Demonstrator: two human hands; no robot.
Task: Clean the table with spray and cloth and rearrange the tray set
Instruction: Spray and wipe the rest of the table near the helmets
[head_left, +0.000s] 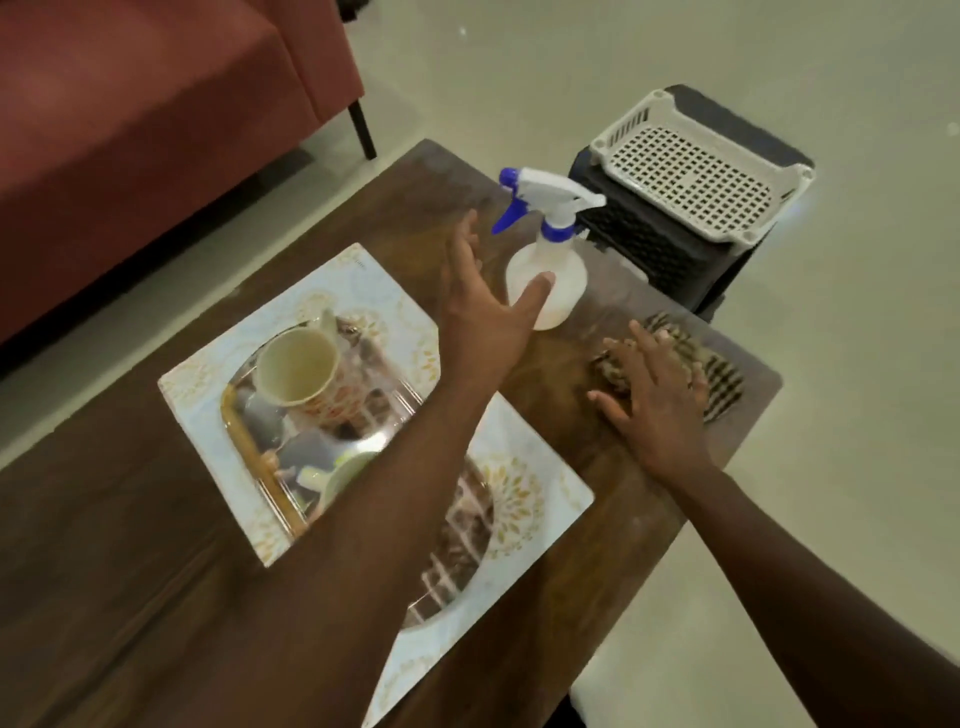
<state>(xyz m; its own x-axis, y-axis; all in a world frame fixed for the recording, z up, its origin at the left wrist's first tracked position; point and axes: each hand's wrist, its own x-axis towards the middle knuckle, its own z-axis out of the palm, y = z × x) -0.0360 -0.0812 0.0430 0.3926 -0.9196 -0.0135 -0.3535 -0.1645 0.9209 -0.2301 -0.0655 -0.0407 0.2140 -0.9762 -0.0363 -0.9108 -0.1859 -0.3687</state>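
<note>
A white spray bottle (556, 260) with a blue trigger stands upright near the far end of the dark wooden table (156, 571). My left hand (485, 306) is spread open just left of it, thumb tip against the bottle's body, not gripping it. My right hand (657, 395) lies flat, fingers straight, pressing a striped cloth (719, 371) onto the table near its right edge. A mirrored tray (249, 421) with a gold rim sits on a pale patterned mat (519, 499). On the tray stands a cream mug (296, 366); my left forearm hides part of the tray.
A white perforated basket (691, 171) rests on a dark crate (660, 254) on the floor beyond the table's far corner. A red sofa (130, 114) stands at the upper left. Pale floor surrounds the table on the right.
</note>
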